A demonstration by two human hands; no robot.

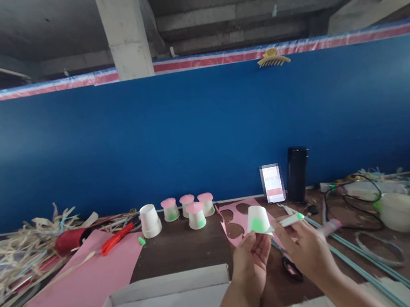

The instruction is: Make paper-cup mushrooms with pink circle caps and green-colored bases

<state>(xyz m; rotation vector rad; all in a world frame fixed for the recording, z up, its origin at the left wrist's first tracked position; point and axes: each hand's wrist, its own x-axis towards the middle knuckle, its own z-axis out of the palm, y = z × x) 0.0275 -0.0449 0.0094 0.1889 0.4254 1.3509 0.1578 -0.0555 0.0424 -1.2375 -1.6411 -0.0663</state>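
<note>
My left hand (251, 263) is closed around the lower edge of an upside-down white paper cup (258, 212), which has a bright green patch on its side. In my right hand (309, 247) is a white marker (289, 221) with a green end, held like a pen. Its tip points at the green patch; whether it touches the cup I cannot tell. Just beneath my hands lie scissors (291, 268) with dark handles, partly hidden. Behind the cup is a pink sheet (235, 215) with round holes cut in it.
Several small cups with pink tops (196, 215) stand near the blue partition (200, 128), beside stacked white cups (150, 220). A green cap (141, 241) lies by a red-handled tool (117, 238). A white box lid (168, 283) sits in front; a black bottle (298, 174) stands behind.
</note>
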